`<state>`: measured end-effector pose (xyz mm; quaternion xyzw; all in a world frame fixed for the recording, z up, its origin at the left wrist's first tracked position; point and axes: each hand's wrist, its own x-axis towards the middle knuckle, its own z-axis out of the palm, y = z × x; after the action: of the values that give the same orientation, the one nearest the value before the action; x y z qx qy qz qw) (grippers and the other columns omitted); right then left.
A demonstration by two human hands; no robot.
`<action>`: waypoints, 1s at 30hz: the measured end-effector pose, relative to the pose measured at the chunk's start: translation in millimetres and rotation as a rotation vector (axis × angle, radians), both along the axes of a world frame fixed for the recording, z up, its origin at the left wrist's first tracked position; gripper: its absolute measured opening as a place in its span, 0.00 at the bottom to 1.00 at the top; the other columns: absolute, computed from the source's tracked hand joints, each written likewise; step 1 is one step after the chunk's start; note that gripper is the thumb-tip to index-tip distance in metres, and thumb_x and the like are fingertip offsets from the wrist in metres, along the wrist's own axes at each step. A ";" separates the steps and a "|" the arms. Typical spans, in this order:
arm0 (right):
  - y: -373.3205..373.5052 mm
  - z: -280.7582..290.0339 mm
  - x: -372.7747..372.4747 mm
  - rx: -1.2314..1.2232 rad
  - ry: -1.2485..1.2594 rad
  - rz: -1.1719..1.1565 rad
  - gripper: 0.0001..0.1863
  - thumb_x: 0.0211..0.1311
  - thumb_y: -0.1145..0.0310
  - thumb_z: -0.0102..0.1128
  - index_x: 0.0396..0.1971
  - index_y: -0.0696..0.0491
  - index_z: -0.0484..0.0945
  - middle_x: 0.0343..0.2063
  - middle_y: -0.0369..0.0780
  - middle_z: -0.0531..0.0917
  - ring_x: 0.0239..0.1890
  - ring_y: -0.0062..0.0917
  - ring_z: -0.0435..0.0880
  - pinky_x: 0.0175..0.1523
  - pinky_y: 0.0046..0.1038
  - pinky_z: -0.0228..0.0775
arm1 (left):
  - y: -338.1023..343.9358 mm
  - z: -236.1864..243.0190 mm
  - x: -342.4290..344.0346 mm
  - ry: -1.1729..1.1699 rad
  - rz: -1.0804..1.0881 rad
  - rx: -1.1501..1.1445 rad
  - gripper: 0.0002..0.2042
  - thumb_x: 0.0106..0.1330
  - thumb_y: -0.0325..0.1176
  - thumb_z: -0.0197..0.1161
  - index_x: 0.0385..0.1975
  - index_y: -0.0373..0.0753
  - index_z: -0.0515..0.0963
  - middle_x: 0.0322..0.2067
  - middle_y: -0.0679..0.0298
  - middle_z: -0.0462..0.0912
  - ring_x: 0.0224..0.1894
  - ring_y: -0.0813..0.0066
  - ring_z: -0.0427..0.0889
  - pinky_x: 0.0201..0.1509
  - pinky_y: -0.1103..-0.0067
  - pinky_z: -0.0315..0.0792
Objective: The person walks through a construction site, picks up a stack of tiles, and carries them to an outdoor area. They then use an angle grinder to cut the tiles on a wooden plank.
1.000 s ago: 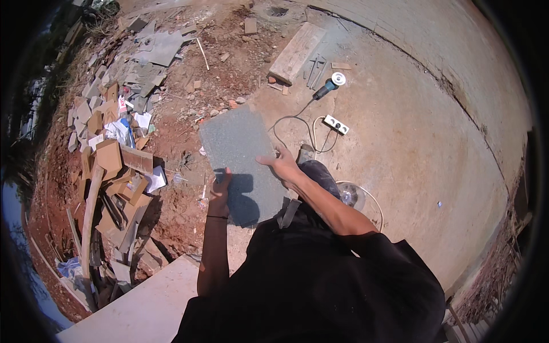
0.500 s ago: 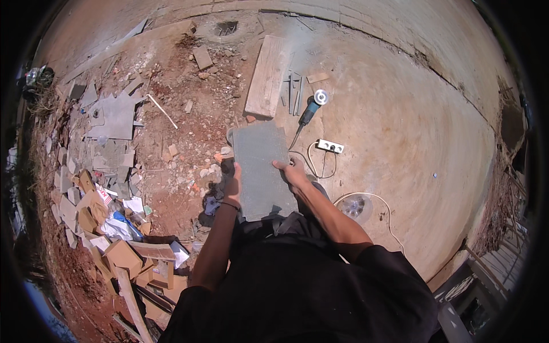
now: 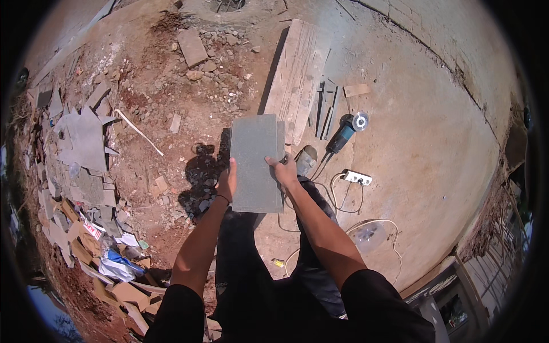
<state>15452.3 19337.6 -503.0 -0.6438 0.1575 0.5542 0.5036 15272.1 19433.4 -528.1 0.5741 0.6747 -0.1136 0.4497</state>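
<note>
Both hands grip a grey rectangular slab (image 3: 249, 183), apparently two stacked pieces with the back one showing along the right edge, held over my legs. My left hand (image 3: 227, 180) is closed on the left edge, thumb upright along it. My right hand (image 3: 284, 170) is closed on the right edge, thumb on the slab's face. Beyond the slab lies a weathered wooden plank (image 3: 293, 80). To the right, an angle grinder (image 3: 343, 135) with a pale disc rests on the concrete, beside thin metal bars (image 3: 325, 111). A white power strip (image 3: 357, 177) with cords lies below it.
Red dirt with rubble (image 3: 154, 114) covers the left side, with a debris pile (image 3: 126, 294) of cardboard, broken boards and bags at lower left. Concrete paving (image 3: 429, 143) with a long crack fills the right. A clear plastic bottle or dome (image 3: 369, 237) lies near the cord. My shoe (image 3: 306, 160) shows beside the slab.
The slab has swung from tilted to upright in view and now sits over the plank's near end. My view has shifted, bringing more of my legs and left shadow into sight.
</note>
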 end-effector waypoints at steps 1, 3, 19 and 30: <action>21.6 -54.7 -1.4 0.043 -0.062 0.006 0.32 0.51 0.68 0.70 0.52 0.66 0.65 0.45 0.49 0.78 0.47 0.31 0.77 0.51 0.30 0.70 | 23.0 -30.2 9.2 -0.005 -0.038 0.019 0.45 0.65 0.70 0.32 0.33 0.23 0.75 0.29 0.42 0.78 0.34 0.53 0.75 0.44 0.63 0.65; 68.9 -130.6 -9.8 0.051 -0.103 0.053 0.30 0.50 0.69 0.69 0.52 0.65 0.66 0.45 0.49 0.78 0.47 0.33 0.78 0.52 0.31 0.69 | 76.8 -72.7 10.9 0.048 -0.071 0.011 0.43 0.66 0.68 0.32 0.36 0.25 0.76 0.31 0.43 0.79 0.37 0.52 0.76 0.46 0.63 0.66; 205.8 -338.1 18.2 0.358 0.085 0.813 0.37 0.48 0.50 0.69 0.41 0.74 0.73 0.33 0.54 0.82 0.36 0.40 0.84 0.38 0.33 0.77 | 200.6 -301.7 -32.7 -0.054 -0.164 0.444 0.41 0.69 0.65 0.31 0.30 0.24 0.74 0.28 0.47 0.77 0.34 0.62 0.71 0.44 0.66 0.65; 278.2 -319.0 106.0 0.400 -1.366 1.170 0.24 0.59 0.55 0.59 0.34 0.66 0.79 0.33 0.56 0.83 0.37 0.48 0.84 0.45 0.39 0.76 | 189.8 -320.5 -19.6 0.030 -0.147 0.593 0.40 0.71 0.61 0.27 0.26 0.26 0.76 0.22 0.38 0.75 0.29 0.41 0.74 0.35 0.57 0.64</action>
<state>15558.2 19615.8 -822.1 -0.7091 -0.6236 0.2370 0.2285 15252.5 19623.2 -848.6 0.7259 0.6415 0.0474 0.2433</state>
